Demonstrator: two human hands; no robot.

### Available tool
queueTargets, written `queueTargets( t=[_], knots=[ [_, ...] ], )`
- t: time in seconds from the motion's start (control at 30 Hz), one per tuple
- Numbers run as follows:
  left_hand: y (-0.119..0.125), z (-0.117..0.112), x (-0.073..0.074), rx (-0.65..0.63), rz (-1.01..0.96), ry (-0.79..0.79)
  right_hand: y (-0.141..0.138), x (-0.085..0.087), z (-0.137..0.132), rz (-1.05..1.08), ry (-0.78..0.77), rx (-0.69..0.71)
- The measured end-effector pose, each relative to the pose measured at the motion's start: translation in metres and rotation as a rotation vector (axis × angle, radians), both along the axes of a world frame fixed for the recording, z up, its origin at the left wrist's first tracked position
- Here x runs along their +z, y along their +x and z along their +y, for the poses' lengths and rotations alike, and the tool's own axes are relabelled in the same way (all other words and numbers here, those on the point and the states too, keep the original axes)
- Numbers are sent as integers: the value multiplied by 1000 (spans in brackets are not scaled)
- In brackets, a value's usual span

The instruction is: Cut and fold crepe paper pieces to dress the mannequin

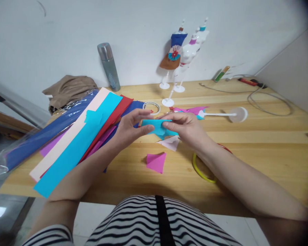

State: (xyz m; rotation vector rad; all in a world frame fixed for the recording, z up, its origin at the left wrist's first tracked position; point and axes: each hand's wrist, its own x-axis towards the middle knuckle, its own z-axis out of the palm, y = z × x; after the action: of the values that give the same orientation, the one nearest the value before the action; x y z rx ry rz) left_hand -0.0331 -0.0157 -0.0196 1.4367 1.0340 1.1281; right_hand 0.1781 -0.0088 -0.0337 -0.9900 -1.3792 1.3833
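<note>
Between my hands is a small folded piece of light blue crepe paper (156,125), held just above the table. My left hand (129,128) has its thumb on the left end of the paper with the fingers behind it. Thumb and fingers of my right hand (186,128) pinch its right end. Directly below lies a pale pink paper scrap (171,143), partly covered by the blue. Closer to me is a magenta paper scrap (156,162). A roll of tape (152,108) lies just beyond my left fingers.
Long coloured paper strips (77,140) are piled at left, beside a brown cloth (69,87) and a flask (109,66). Small mannequins on stands (178,51) are at the back; another lies with its base (238,114) at right. A yellow ring (201,171) and a cable (272,102) are at right.
</note>
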Motion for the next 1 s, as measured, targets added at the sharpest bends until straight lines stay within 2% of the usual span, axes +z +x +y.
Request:
queueTargets(
  t=[0.1, 0.23, 0.47, 0.73, 1.0],
  knots=[
    [3, 0, -4, 17, -62, -167, -3, -1, -1, 89, -177, 59],
    [4, -1, -6, 90, -116, -226, -6, -1, 0, 95, -246, 80],
    [5, -3, 0, 118, -129, -291, -6, -8, 5, 42, -218, 53],
    [7, -4, -1, 119, -139, -327, -4, -16, 8, -45, -144, 27],
    [2, 2, 4, 103, -168, -348, -5, -12, 7, -99, -59, 40]
  ],
)
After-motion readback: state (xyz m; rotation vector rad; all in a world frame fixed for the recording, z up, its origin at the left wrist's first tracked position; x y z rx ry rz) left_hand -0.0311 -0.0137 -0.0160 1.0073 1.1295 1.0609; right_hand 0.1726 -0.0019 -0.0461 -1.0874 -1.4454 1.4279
